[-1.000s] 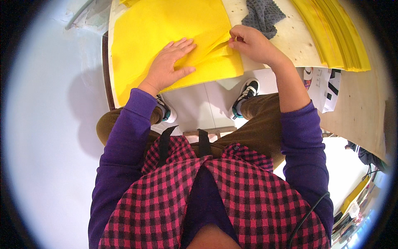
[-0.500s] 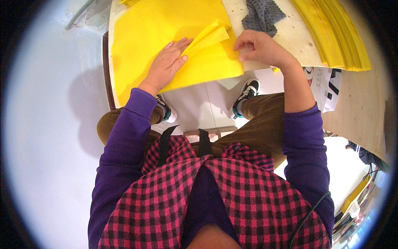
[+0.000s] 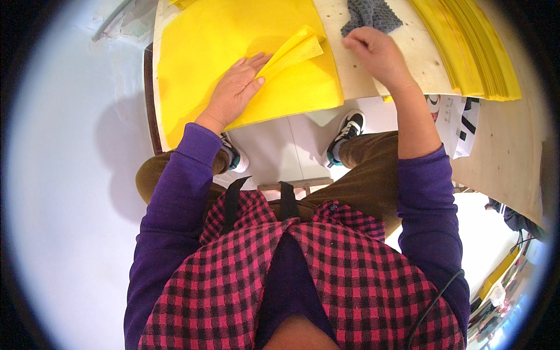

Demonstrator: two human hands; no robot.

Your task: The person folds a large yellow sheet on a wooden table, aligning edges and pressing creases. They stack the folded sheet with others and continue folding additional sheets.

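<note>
My left hand [image 3: 236, 90] lies flat on a bright yellow sheet of thin fabric-like material [image 3: 233, 35], fingers stretched out. Its fingertips go under a loose, turned-up fold [image 3: 294, 51] of the yellow material, with the thumb resting along the fold's lower end. To the right, my right hand [image 3: 380, 57] is at the lower edge of a crumpled grey textured cloth [image 3: 379, 14]. Its fingers are curled in and closed; whether they pinch any of the cloth cannot be made out. The yellow sheet lies over the table's near edge.
A thick stack of folded yellow pieces [image 3: 475, 49] lies at the right of the pale wooden table [image 3: 420, 52]. A white printed bag [image 3: 458, 122] hangs or stands below that edge. My legs and shoes [image 3: 350, 129] are under the near edge.
My right hand has moved up and away from the yellow sheet's right edge to the grey cloth, which now looks more bunched. The left hand and the fold have stayed put.
</note>
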